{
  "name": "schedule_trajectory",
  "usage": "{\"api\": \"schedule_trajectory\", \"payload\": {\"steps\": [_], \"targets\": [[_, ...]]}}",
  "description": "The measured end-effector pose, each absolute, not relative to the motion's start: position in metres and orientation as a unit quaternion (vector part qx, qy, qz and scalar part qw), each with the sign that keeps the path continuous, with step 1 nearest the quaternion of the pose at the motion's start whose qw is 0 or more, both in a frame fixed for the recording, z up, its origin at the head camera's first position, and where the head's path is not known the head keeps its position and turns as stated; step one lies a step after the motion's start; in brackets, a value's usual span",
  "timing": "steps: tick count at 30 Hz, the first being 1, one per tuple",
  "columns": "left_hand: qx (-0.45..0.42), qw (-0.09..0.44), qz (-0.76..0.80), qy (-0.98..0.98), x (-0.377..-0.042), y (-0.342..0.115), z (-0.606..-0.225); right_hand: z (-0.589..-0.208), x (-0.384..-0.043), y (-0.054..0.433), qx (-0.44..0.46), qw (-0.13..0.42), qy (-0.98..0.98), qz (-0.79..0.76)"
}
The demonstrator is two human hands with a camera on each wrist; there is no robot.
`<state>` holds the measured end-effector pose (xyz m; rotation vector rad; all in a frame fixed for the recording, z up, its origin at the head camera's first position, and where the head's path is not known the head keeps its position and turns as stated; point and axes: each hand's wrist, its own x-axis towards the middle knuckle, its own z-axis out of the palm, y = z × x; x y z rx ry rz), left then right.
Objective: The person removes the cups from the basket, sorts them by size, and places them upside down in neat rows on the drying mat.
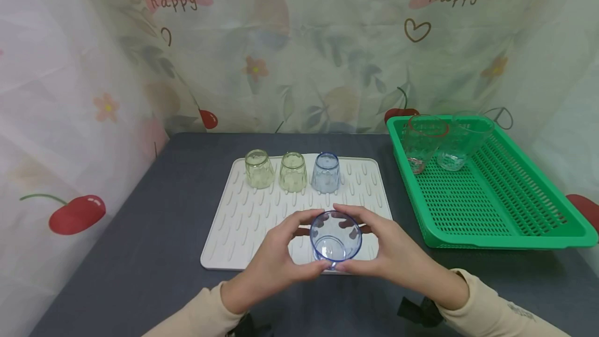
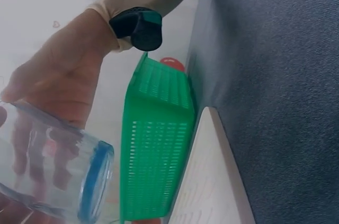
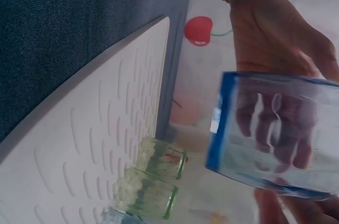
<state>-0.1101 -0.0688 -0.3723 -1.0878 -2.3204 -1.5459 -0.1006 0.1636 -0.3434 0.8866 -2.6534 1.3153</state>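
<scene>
Between both hands is a clear drinking glass with a blue tint (image 1: pixel 335 246), held upright with its open rim facing up. It is raised over the near part of a white ridged drying mat (image 1: pixel 243 233). My left hand (image 1: pixel 281 255) grips its left side, and my right hand (image 1: pixel 389 246) grips the right side. Both thumbs are at the near side, with the fingers round the far side. In the left wrist view, the thick blue base (image 2: pixel 95 181) points toward the table, apart from the mat. Fingers show blurred through the glass wall in both wrist views.
Along the mat's far edge stand two yellow-green glasses (image 1: pixel 259 169) and a blue glass (image 1: pixel 326 173), seemingly upside down. A green plastic basket (image 1: pixel 496 207) at right holds two clear glasses (image 1: pixel 451 161), one red-rimmed. Behind the dark table (image 1: pixel 154 222) hangs a printed curtain (image 1: pixel 309 56).
</scene>
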Motion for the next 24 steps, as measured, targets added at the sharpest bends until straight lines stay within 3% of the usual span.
{"api": "schedule_trajectory", "payload": {"steps": [7, 12, 24], "targets": [[-0.382, 0.121, -0.523, -0.753, -0.115, -0.068, -0.366, -0.347, -0.099, 0.160, 0.291, 0.081, -0.833, 0.464], [-0.378, 0.116, -0.561, -0.727, -0.116, -0.067, -0.363, -0.349, -0.099, 0.157, 0.295, 0.096, -0.824, 0.474], [-0.417, 0.124, -0.638, -0.635, -0.118, -0.067, -0.357, -0.361, -0.103, 0.155, 0.314, 0.057, -0.794, 0.518]]}}
